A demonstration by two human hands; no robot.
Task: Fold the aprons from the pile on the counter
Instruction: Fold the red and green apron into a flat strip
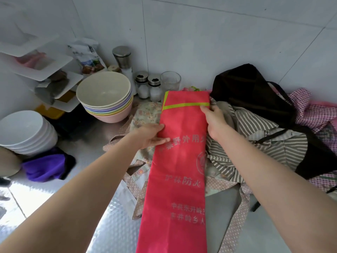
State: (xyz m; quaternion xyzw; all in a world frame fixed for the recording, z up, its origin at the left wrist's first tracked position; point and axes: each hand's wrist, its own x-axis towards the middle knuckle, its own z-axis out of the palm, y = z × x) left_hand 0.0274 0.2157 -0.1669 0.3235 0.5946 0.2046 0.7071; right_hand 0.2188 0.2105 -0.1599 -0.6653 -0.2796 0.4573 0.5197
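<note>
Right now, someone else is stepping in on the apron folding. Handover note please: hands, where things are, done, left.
Left hand: pinches the left edge of the red apron, thumb on top.
Right hand: grips its right edge near the yellow-green trim.
Red apron: folded lengthwise into a long narrow strip, lying on the counter over a floral apron.
Pile to the right: striped apron, black apron, pink checked apron, all unfolded.
Done: lengthwise fold of the red one.
Left: fold the strip across its length, then the rest of the pile.
</note>
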